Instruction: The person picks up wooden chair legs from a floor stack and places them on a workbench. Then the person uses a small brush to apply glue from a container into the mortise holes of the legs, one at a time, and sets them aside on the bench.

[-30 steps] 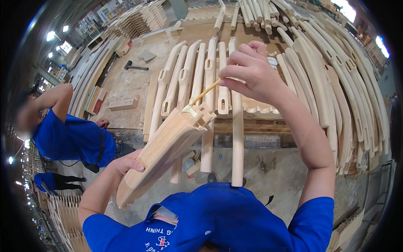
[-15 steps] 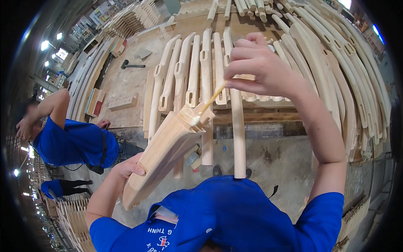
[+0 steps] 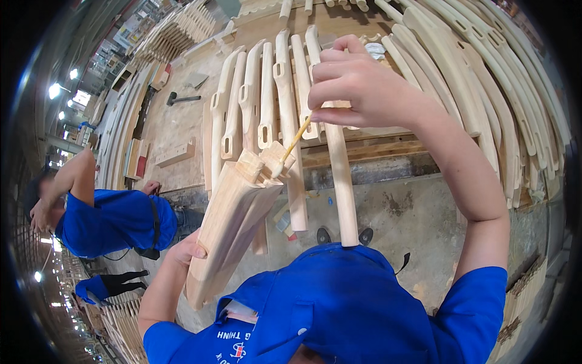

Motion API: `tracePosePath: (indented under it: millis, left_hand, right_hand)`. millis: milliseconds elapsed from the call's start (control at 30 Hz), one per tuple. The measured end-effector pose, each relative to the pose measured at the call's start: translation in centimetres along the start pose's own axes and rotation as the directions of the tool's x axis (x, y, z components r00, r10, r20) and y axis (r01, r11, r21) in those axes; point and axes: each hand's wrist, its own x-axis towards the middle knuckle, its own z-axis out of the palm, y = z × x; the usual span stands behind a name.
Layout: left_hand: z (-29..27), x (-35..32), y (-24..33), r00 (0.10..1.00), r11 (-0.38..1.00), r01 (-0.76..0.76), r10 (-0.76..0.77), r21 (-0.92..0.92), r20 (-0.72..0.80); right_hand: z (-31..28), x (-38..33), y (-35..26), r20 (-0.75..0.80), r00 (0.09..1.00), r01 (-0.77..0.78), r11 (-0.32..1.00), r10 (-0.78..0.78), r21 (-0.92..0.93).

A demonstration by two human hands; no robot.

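the right hand (image 3: 357, 85), pinched shut on a thin brush (image 3: 292, 147), has brought its tip down onto the notched end of the wooden piece (image 3: 233, 221) (closer than a second ago); the left hand (image 3: 188, 252) grips that piece's lower edge, tilted above the tabletop (image 3: 176, 121).

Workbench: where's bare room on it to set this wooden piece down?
The workbench is bare on its left part, between the hammer, the small wood block and the row of slotted wooden legs. From that row rightward it is crowded: legs side by side, then curved slats fanned to the right edge. The left hand holds the wooden piece; the right hand holds a thin stick.
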Motion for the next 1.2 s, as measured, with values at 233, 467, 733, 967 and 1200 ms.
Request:
tracePosePath:
  millis: [233,467,733,967,1200]
  left_hand:
    - [0.4,0.1,-0.5,0.998,0.998,-0.044,0.043,-0.044,-0.035]
    - [0.0,-0.3,-1.3,0.999,0.998,-0.039,0.039,-0.045,-0.003]
    - [-0.7,-0.9,-1.9,0.998,0.997,-0.062,0.064,-0.05,0.03]
    - [0.0,-1.5,-1.3,0.999,0.997,-0.028,0.026,-0.07,-0.025]
    - [-2.7,-2.2,-2.9,0.991,0.989,-0.133,0.132,-0.071,-0.02]
  right_hand:
    - [1.3,0.6,-0.5,-0.046,0.999,0.006,1.0,-0.006,-0.012]
    - [-1.0,-1.0,0.5,0.031,0.998,-0.065,0.997,0.063,0.051]
    - [2.3,0.1,-0.3,0.032,0.999,-0.032,0.999,0.033,-0.038]
    - [2.2,0.7,-0.4,0.005,0.999,-0.034,0.999,0.035,-0.04]
    - [2.0,1.1,-1.1,0.062,0.998,-0.012,0.998,0.009,0.054]
